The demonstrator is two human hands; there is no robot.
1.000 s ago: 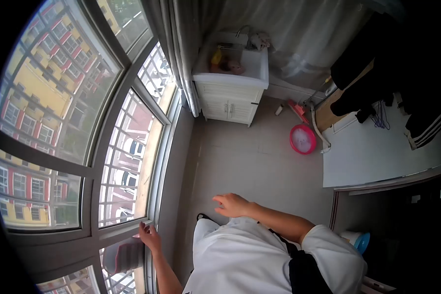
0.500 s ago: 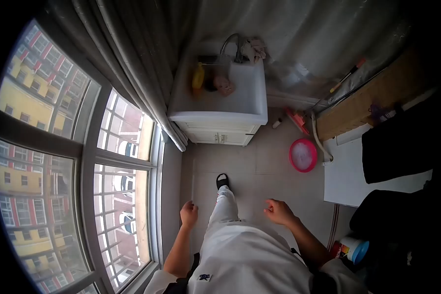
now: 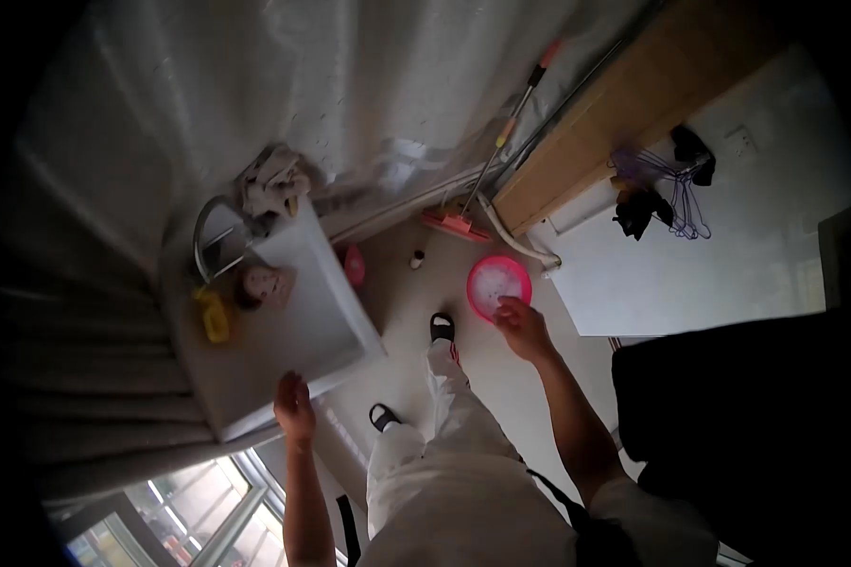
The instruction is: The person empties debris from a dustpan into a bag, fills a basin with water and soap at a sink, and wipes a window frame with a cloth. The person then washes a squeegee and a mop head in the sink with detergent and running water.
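My left hand (image 3: 294,408) hangs in front of me with its fingers curled in and nothing seen in them. It appears over the front edge of the white sink (image 3: 340,326); whether it touches is not clear. My right hand (image 3: 524,329) is held out empty, its fingers loosely bent and a little apart. In view it overlaps the lower rim of a pink basin (image 3: 476,304) on the floor, which holds foamy water. Inside the sink lie a yellow bottle (image 3: 214,316) and a pinkish item (image 3: 272,284) that I cannot name.
A cloth (image 3: 272,181) hangs by the curved faucet (image 3: 199,240). Beyond the basin, a pink-headed floor squeegee (image 3: 456,225) leans in the corner near a pale hose (image 3: 520,248). Purple hangers (image 3: 683,194) and black items lie on the white surface (image 3: 605,283) at right.
My view has swung right, and I am nearer the sink and basin. The sink now sits at left and the window has slid to the lower left. My right hand has come closer to the basin.
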